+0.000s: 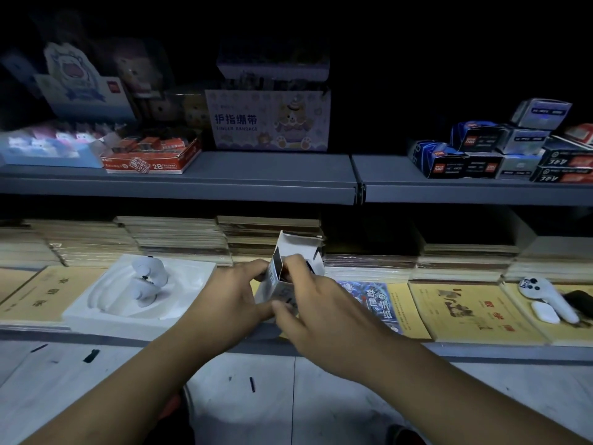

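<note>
On the notebooks point(41, 297) near the lower shelf's point(481, 350) front edge lies a white moulded tray point(96, 303) with a white gadget point(149, 281) nested in it, just left of the left hand point(234, 293). That hand grips the left wall of a small carton point(298, 252), which is held nearly upright with its flap raised at the far side. The right hand point(324, 309) pinches the carton's near wall, with fingers at the open mouth. What is inside is hidden. The left hand is nearer the tray.

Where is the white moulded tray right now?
Head view, lower shelf, left of centre: the white moulded tray lies on yellow notebooks, just left of the left hand gripping the small open box.
</note>
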A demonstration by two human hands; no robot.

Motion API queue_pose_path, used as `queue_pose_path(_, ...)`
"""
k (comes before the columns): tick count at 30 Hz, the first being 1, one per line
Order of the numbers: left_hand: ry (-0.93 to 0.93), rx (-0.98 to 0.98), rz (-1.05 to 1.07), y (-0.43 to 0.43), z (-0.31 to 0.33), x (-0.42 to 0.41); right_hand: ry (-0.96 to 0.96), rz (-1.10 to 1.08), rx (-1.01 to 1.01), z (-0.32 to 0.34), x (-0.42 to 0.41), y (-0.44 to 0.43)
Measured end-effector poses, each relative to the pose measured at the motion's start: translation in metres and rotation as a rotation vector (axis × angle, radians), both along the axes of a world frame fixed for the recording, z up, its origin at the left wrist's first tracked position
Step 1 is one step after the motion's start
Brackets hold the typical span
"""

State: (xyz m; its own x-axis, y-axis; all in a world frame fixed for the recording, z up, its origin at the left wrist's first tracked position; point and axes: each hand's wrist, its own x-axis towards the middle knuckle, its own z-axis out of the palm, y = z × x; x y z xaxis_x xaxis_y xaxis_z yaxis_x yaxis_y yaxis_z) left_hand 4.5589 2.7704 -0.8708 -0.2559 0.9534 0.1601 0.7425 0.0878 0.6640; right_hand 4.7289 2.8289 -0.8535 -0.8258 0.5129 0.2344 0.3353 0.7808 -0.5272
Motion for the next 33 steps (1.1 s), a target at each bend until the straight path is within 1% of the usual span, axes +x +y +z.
queue_pose_path(4, -0.020, 0.023, 0.028, 0.000, 0.005, 0.004, 0.183, -0.053, 0.254, -0.005, -0.005, 0.008)
queue_pose_path(8, -0.030, 0.022, 0.050, -0.001, 0.007, 0.003, 0.240, -0.052, 0.415, -0.003, -0.005, 0.012)
queue_pose_path(10, -0.032, 0.026, 0.057, -0.001, 0.008, 0.001, 0.263, -0.055, 0.441, -0.001, -0.002, 0.015)
queue_pose_path(12, -0.039, 0.030, 0.060, -0.002, 0.009, 0.000, 0.268, -0.099, 0.372, 0.001, 0.000, 0.016)
queue_pose_path(20, -0.018, 0.016, 0.047, -0.003, 0.011, 0.002, 0.151, -0.144, 0.295, 0.003, 0.002, 0.019)
queue_pose_path(23, 0.008, 0.012, 0.052, -0.004, 0.006, -0.003, 0.131, -0.115, 0.200, 0.004, 0.002, 0.025)
queue_pose_path(25, 0.006, 0.007, 0.042, -0.004, 0.001, -0.006, 0.181, -0.119, 0.101, 0.005, 0.003, 0.031)
queue_pose_path(26, -0.071, 0.012, 0.027, -0.003, 0.002, -0.005, 0.240, -0.141, 0.044, 0.006, 0.004, 0.033)
queue_pose_path(29, -0.406, 0.041, -0.042, -0.002, 0.005, 0.003, 0.447, -0.262, -0.062, 0.006, 0.006, 0.038)
queue_pose_path(31, -0.479, 0.066, -0.081, -0.002, 0.006, 0.007, 0.501, -0.321, -0.140, 0.007, 0.006, 0.039)
queue_pose_path(33, -0.509, 0.093, -0.110, -0.003, 0.007, 0.009, 0.496, -0.349, -0.234, 0.008, 0.006, 0.039)
